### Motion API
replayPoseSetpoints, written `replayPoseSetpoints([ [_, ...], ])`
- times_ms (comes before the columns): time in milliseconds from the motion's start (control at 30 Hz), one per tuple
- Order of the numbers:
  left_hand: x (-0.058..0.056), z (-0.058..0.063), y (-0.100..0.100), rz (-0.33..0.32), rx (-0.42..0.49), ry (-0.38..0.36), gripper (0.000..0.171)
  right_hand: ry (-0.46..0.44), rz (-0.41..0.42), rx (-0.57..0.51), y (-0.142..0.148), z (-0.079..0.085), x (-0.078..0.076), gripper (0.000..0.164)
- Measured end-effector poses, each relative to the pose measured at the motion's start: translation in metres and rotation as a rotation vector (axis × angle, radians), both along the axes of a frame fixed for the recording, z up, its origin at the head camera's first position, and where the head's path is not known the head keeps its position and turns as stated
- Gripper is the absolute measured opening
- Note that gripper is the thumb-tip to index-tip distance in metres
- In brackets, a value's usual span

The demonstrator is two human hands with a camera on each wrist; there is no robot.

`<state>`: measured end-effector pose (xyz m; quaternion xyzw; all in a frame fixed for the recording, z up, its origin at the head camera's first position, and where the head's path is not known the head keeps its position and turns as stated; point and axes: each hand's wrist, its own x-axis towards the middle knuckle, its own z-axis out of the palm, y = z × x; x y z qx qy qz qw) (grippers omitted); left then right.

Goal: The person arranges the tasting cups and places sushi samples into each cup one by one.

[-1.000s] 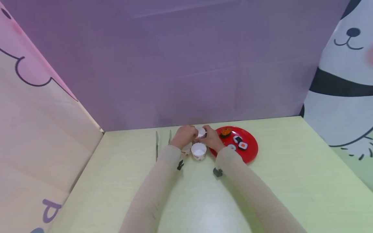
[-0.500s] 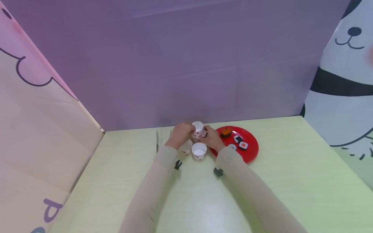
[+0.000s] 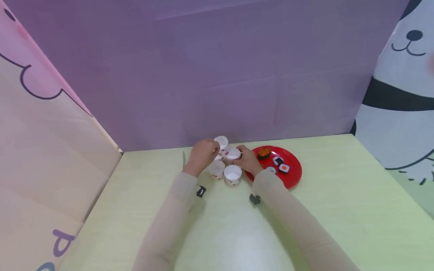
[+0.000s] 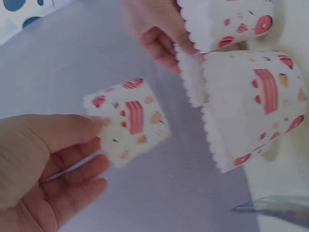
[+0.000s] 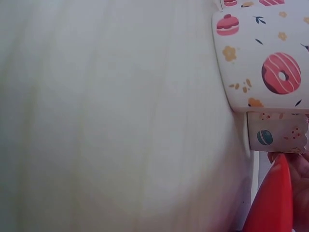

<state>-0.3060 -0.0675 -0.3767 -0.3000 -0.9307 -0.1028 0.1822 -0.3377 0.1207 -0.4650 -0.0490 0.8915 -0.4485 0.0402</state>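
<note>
My left hand point(image 3: 203, 153) pinches a white paper baking cup point(image 3: 222, 144) by its side, raised at the back of the cup group. In the left wrist view the thumb and fingers of that hand point(image 4: 53, 164) grip the cup's edge point(image 4: 133, 121), printed with cake and fruit. My right hand point(image 3: 248, 160) holds another baking cup point(image 3: 232, 155) beside the plate. Two more cups stand nearer the front, a left one point(image 3: 217, 170) and a right one point(image 3: 233, 175). In the right wrist view, only part of the right hand point(image 5: 300, 188) shows, past a cup point(image 5: 277, 135).
A red plate point(image 3: 294, 171) with several sushi pieces point(image 3: 284, 168) lies right of the cups. To the left, a knife point(image 3: 184, 160) lies partly behind the left hand. A purple backdrop point(image 3: 203, 94) rises directly behind the table's back edge.
My left hand has lifted a paper cup up out of the one in my right hand and carried it left. The right hand has stayed nearly still.
</note>
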Motion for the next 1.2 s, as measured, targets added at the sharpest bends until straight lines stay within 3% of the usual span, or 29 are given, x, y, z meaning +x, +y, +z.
replayPoseSetpoints([
  [333,0.036,0.013,-0.011,0.061,-0.067,-0.016,0.007,0.046,0.023,-0.003,0.002,-0.003,-0.003,0.056],
  [667,0.070,0.006,-0.020,-0.004,-0.184,-0.211,0.013,0.021,0.010,0.007,0.001,-0.003,-0.002,0.059],
  [833,0.076,-0.006,-0.022,-0.049,-0.196,-0.262,0.021,0.038,0.013,0.003,0.001,-0.004,-0.002,0.057],
  [1200,0.080,-0.026,-0.022,-0.058,-0.210,-0.218,0.017,0.083,0.034,-0.003,0.003,-0.007,-0.003,0.055],
])
